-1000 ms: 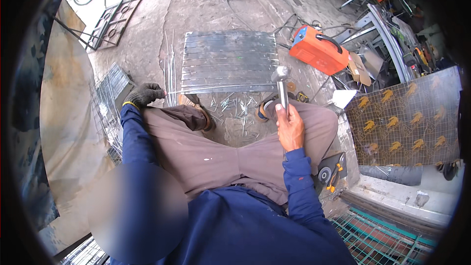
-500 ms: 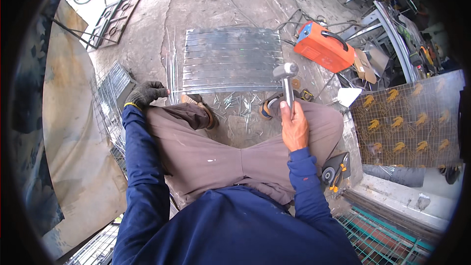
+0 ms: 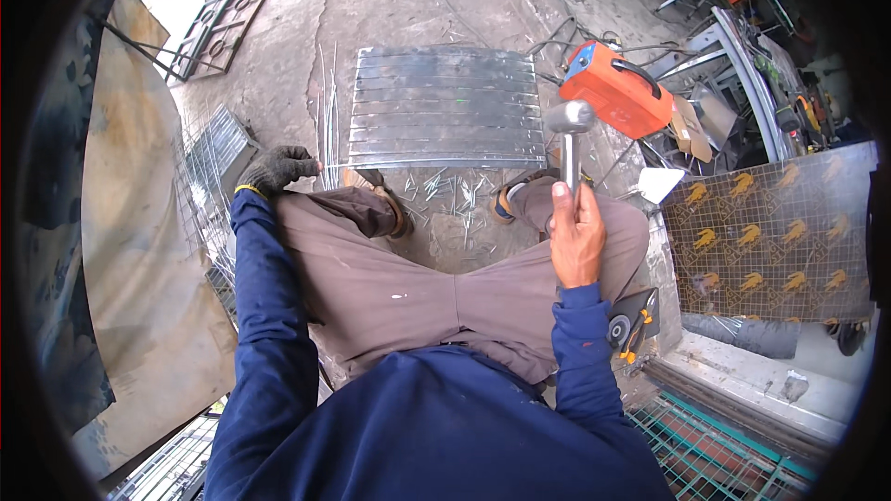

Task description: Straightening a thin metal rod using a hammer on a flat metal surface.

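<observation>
A ball-peen hammer (image 3: 571, 121) stands head-up in my bare right hand (image 3: 576, 237), whose fingers are wrapped round the handle above my right thigh. My left hand (image 3: 280, 170), in a dark knitted glove, has its fingers closed at the left end of a thin metal rod (image 3: 408, 165). That rod runs along the near edge of a ribbed grey metal sheet (image 3: 445, 107), which lies in front of my feet. The hammer head is apart from the sheet, off its right near corner. How the fingertips grip the rod is too small to make out.
Several short metal offcuts (image 3: 450, 187) litter the floor between my shoes. Long thin rods (image 3: 329, 116) lie left of the sheet. An orange machine (image 3: 613, 93) with a black handle and cables stands at the right. Orange-handled pliers (image 3: 636, 334) lie beside my right thigh.
My right hand has moved right, and the hammer's head now appears higher. My left hand stays at the rod's end. The view has shifted slightly.
</observation>
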{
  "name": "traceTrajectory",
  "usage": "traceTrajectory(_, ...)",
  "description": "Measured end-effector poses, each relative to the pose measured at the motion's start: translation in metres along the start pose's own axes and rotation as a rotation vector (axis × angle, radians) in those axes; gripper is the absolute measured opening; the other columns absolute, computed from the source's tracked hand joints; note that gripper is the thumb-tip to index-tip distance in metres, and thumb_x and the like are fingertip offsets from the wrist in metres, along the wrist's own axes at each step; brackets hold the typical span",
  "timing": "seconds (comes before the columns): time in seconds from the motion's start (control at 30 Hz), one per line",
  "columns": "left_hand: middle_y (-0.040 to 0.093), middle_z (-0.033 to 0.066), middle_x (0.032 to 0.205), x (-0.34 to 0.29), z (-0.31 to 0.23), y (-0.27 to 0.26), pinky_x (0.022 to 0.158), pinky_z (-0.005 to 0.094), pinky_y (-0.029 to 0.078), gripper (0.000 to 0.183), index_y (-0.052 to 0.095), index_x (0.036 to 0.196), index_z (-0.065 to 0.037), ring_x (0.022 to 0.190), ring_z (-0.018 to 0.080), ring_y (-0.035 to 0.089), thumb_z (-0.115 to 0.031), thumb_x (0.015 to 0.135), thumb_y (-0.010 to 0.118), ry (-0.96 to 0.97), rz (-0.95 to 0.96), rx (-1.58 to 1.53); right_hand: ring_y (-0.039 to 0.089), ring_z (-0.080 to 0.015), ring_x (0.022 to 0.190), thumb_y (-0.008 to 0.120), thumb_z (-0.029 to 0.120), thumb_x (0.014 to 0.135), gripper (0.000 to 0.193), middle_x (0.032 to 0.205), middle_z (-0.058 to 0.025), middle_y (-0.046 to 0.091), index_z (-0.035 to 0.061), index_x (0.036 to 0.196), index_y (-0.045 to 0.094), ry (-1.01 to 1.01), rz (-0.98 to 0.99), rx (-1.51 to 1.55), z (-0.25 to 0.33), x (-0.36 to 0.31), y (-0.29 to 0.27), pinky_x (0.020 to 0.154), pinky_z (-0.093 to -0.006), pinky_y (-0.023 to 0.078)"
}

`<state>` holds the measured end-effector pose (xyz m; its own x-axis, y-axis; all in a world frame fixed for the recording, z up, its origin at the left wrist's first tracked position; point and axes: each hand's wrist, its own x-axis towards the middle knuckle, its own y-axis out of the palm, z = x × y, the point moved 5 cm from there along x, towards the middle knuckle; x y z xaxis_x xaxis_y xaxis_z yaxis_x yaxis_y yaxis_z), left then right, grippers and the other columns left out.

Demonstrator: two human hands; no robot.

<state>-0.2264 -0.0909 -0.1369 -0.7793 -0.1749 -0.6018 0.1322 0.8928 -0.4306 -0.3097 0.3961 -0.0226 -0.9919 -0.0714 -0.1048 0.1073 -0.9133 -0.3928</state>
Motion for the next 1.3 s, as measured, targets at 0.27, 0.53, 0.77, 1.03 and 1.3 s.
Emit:
traceTrajectory(0.27, 0.058, -0.0058, 0.069, 0.0, -0.008, -0.001, 0.061, 0.0277, 0.039, 0.031, 0.073, 0.084, -0.008, 0.064, 0.0067, 0.048, -0.038, 0.086, 0.081, -0.02, 0.009, -0.001, 0.055, -0.0303, 0.06, 0.058, 0.044, 0.102, 0.039, 0.066, -0.0144, 0.056, 0.005, 0.102, 0.057, -0.143, -0.061, -0.257, -0.036, 0.0, 0.001, 0.061, -0.0425, 0.045)
traceTrajectory(0.53, 0.062, -0.0039, 0.076, -0.005, -0.013, 0.003, 0.068, 0.0294, 0.041, 0.038, 0.076, 0.091, -0.007, 0.072, 0.0088, 0.051, -0.044, 0.084, 0.081, -0.037, -0.02, 0.024, 0.051, -0.0134, 0.055, 0.06, 0.044, 0.102, 0.038, 0.064, -0.0029, 0.052, 0.0062, 0.098, 0.061, 0.106, -0.017, -0.052, -0.07, -0.007, -0.003, 0.053, -0.0321, 0.042)
traceTrajectory(0.77, 0.064, -0.0009, 0.078, -0.011, -0.024, 0.006, 0.074, 0.0307, 0.042, 0.046, 0.076, 0.092, -0.007, 0.075, 0.0128, 0.053, -0.052, 0.086, 0.075, -0.062, 0.023, 0.133, 0.042, -0.001, 0.053, 0.062, 0.037, 0.103, 0.035, 0.067, 0.0058, 0.048, 0.0054, 0.119, 0.063, 0.07, -0.102, 0.317, -0.006, -0.016, -0.02, 0.046, -0.0197, 0.034)
traceTrajectory(1.03, 0.071, 0.006, 0.088, -0.021, -0.032, 0.007, 0.087, 0.0335, 0.046, 0.052, 0.076, 0.092, -0.005, 0.088, 0.0178, 0.061, -0.057, 0.087, 0.072, -0.08, -0.011, 0.209, 0.053, -0.0117, 0.056, 0.057, 0.037, 0.105, 0.033, 0.065, -0.0015, 0.054, 0.0054, 0.111, 0.061, -0.132, -0.128, 0.085, -0.011, -0.007, -0.011, 0.052, -0.031, 0.042)
traceTrajectory(1.3, 0.074, 0.0093, 0.099, -0.002, -0.023, 0.007, 0.094, 0.0369, 0.047, 0.053, 0.076, 0.106, -0.004, 0.098, 0.0192, 0.063, -0.054, 0.088, 0.073, -0.049, 0.052, 0.223, 0.054, -0.0236, 0.06, 0.056, 0.042, 0.104, 0.036, 0.069, -0.0105, 0.056, 0.0061, 0.102, 0.055, -0.101, -0.148, -0.11, -0.021, -0.002, -0.003, 0.061, -0.0404, 0.045)
